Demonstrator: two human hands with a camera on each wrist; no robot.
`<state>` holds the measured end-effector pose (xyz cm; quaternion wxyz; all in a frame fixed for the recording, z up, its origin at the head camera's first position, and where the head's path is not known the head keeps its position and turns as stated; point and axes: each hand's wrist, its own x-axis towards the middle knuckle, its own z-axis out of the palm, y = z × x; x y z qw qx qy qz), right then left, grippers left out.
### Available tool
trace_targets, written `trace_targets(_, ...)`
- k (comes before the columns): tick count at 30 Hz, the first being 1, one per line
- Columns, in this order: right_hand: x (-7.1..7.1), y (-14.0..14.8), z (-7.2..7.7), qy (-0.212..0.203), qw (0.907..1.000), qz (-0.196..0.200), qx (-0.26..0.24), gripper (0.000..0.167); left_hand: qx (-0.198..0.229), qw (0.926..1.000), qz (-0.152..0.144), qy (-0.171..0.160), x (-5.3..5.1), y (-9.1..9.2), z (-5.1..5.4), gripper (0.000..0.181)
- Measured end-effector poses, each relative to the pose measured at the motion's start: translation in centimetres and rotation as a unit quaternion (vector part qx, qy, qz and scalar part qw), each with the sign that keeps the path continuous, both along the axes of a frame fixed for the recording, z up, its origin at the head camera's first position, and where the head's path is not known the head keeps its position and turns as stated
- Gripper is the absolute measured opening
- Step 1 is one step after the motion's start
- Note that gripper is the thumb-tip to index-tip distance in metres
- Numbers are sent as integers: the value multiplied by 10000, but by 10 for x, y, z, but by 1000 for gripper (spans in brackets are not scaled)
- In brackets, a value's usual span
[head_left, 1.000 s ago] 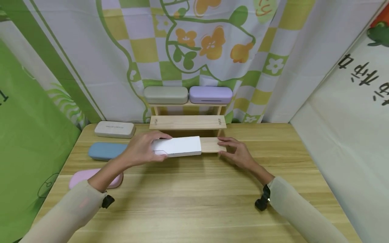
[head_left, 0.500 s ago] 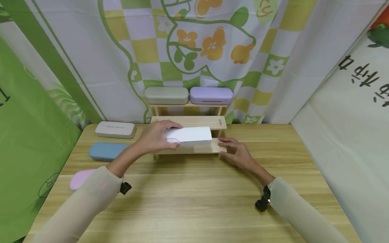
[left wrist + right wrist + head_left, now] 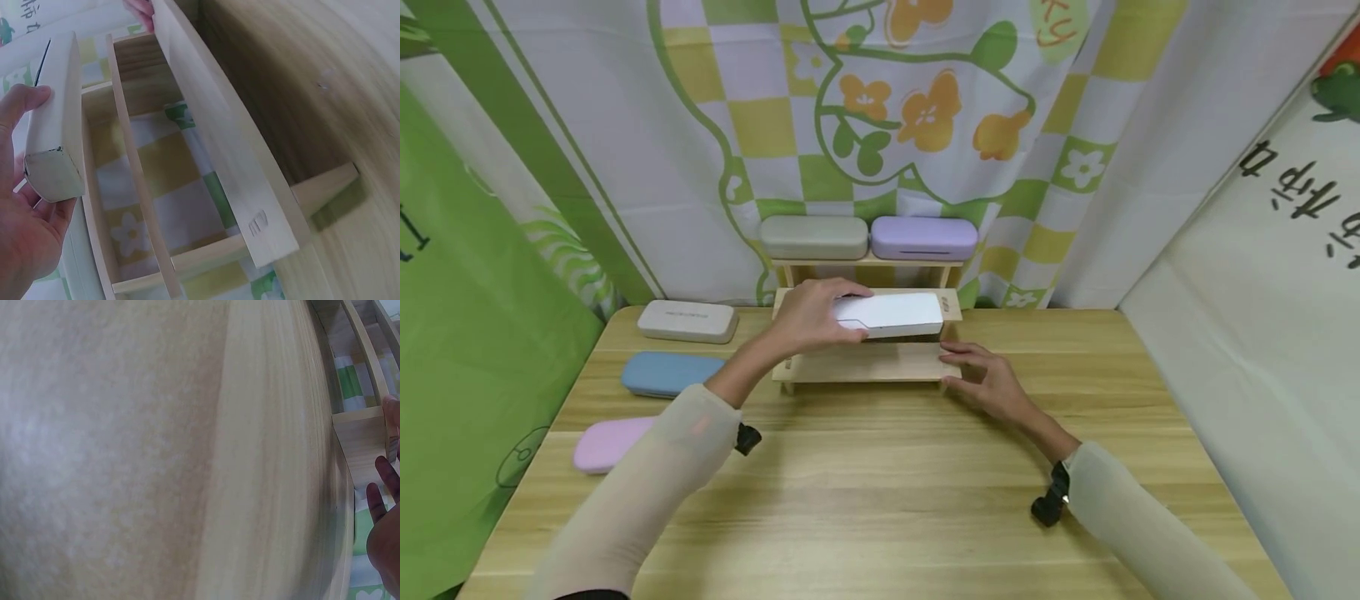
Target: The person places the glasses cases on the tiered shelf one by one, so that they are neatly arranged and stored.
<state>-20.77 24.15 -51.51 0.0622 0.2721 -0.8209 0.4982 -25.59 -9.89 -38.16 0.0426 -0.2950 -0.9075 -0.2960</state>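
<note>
My left hand [image 3: 808, 318] grips a white glasses case [image 3: 895, 312] by its left end, thumb on one long side and fingers on the other. In the head view the case appears over the middle step of a wooden tiered rack [image 3: 865, 362]. The left wrist view shows the case [image 3: 57, 119] apart from the rack's boards. My right hand [image 3: 988, 382] pinches the right end of the rack's lowest board. Only part of the right hand [image 3: 387, 531] enters the right wrist view. A grey-green case [image 3: 814, 238] and a purple case [image 3: 923, 238] sit side by side on the top step.
At the table's left lie a pale grey case [image 3: 688, 321], a blue case [image 3: 670, 373] and a pink case [image 3: 610, 443], the last partly behind my left sleeve. A patterned curtain [image 3: 760, 125] hangs behind the rack. The wooden table [image 3: 880, 500] extends in front.
My left hand has carried the white case from over the lowest step, backward and to the right, to over the middle step. The right hand has stayed on the lowest board.
</note>
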Motion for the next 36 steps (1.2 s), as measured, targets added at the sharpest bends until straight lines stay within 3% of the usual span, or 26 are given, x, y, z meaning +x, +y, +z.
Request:
trace_targets(9, -1, 1, -2, -78, 10000, -12, 45, 38, 29, 9998, 54, -193, -15, 14, -4, 58)
trace_targets(19, -1, 2, 0, 80, 10000, 36, 4, 38, -137, 9998, -16, -138, -31, 32, -12, 56)
trace_targets(36, -2, 1, -3, 74, 10000, 8, -27, 37, -286, 9993, 151, -197, -48, 57, -14, 56)
